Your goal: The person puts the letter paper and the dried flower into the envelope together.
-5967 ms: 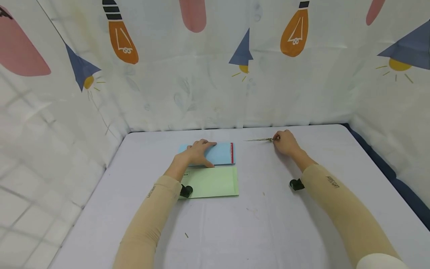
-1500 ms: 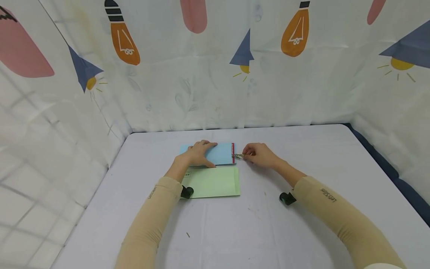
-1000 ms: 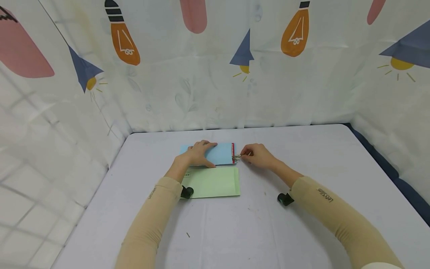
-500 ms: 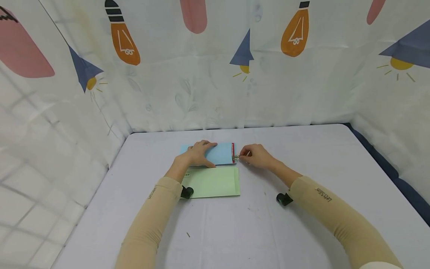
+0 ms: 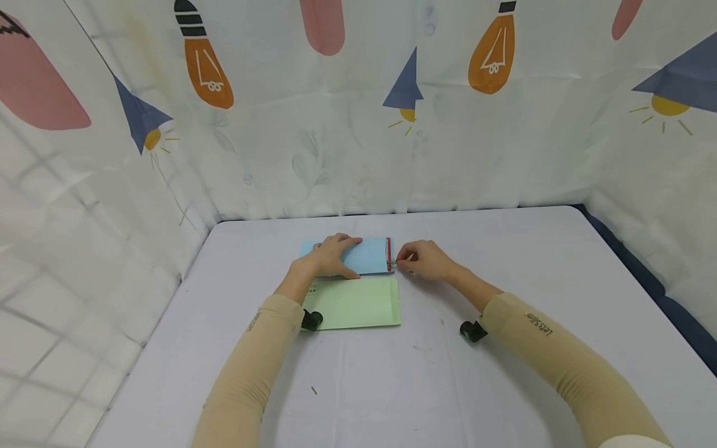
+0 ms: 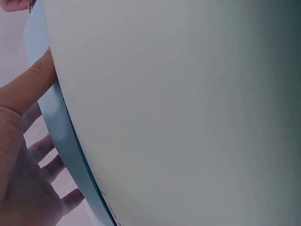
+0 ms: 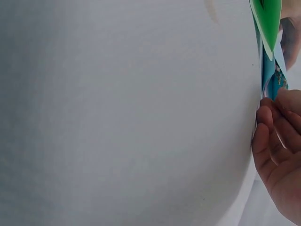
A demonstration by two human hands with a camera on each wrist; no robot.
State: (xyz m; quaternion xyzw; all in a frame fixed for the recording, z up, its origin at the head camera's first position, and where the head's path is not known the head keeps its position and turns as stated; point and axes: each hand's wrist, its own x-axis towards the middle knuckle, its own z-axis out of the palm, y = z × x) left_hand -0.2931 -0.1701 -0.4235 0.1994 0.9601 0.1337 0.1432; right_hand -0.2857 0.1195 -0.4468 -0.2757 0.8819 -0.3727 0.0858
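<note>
A light blue envelope (image 5: 372, 255) with a red strip along its right end lies at the back middle of the table. My left hand (image 5: 333, 255) rests on it with spread fingers, the thumb at its near edge; the left wrist view shows that thumb (image 6: 33, 82) over the blue edge. Just right of the red strip, my right hand (image 5: 428, 258) pinches the end of a thin, ornate gold-coloured piece (image 5: 394, 262), whose other part is hidden inside the envelope's mouth. In the right wrist view its patterned part (image 7: 280, 75) shows against blue.
A pale green envelope (image 5: 353, 305) lies in front of the blue one; its end gapes in the right wrist view. A small brown scrap (image 5: 313, 391) lies nearer on the white table (image 5: 476, 398). A printed curtain (image 5: 347, 143) hangs behind.
My right hand has come from the back right to the blue envelope's end and edged left, the gold-coloured piece sliding further into the mouth. My left hand has stayed put.
</note>
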